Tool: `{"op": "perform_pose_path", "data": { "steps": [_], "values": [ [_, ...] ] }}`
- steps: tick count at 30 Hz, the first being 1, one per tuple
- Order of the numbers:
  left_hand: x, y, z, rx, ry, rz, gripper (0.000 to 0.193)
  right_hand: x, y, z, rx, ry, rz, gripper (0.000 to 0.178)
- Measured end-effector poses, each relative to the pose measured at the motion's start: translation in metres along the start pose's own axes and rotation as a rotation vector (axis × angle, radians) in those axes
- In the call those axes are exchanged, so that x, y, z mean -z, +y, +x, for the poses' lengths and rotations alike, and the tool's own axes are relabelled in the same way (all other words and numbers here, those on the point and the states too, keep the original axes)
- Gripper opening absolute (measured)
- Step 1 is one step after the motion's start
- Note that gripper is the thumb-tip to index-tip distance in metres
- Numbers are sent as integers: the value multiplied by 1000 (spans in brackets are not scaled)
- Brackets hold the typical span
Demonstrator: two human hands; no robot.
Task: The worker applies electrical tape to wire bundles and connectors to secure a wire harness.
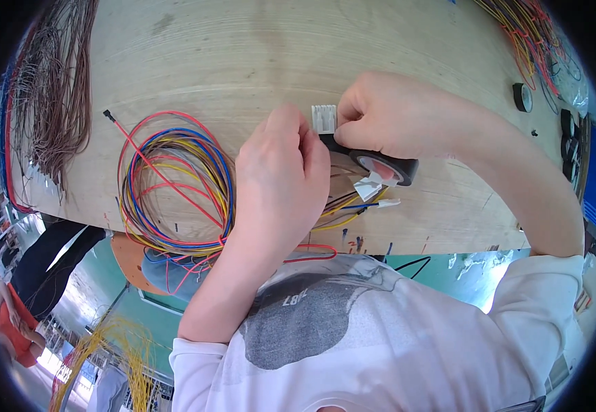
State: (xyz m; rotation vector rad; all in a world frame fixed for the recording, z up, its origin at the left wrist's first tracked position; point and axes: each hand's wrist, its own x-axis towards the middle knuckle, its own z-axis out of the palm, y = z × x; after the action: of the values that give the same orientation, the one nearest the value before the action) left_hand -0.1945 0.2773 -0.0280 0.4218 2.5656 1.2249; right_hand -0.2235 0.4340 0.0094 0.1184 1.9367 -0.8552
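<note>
Over the near middle of the table, my left hand (281,168) is closed, fingertips bent down and hidden from view; what it pinches cannot be made out. Close on its right, my right hand (380,113) pinches black tape, thumb and forefinger pressed together. A roll of black tape (407,170) hangs tilted under that hand, and a short black strip runs from it toward my left fingertips. Between the two hands sits a white multi-slot connector (324,119), just above the strip. To the left lies a coil of red, blue, yellow and brown wires (226,172), partly behind my left wrist.
Brown wires (54,89) lie bundled at the far left. Coloured wires (517,34) fill the far right corner, with another tape roll (523,97) nearer. White-tipped wire ends (388,202) lie by the table's front edge. A person in orange (16,323) is at lower left.
</note>
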Motion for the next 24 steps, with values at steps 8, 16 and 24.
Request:
{"op": "perform_pose_path", "data": {
  "steps": [8, 16, 24],
  "values": [
    [-1, -1, 0, -8, 8, 28, 10, 1, -2, -3, 48, 24, -21, 16],
    [-3, -3, -2, -3, 33, -27, 10, 1, -7, 7, -24, 12, -188, 15],
    [-6, -4, 0, -52, 65, 11, 10, 2, -4, -1, 44, 85, -54, 21]
  ]
}}
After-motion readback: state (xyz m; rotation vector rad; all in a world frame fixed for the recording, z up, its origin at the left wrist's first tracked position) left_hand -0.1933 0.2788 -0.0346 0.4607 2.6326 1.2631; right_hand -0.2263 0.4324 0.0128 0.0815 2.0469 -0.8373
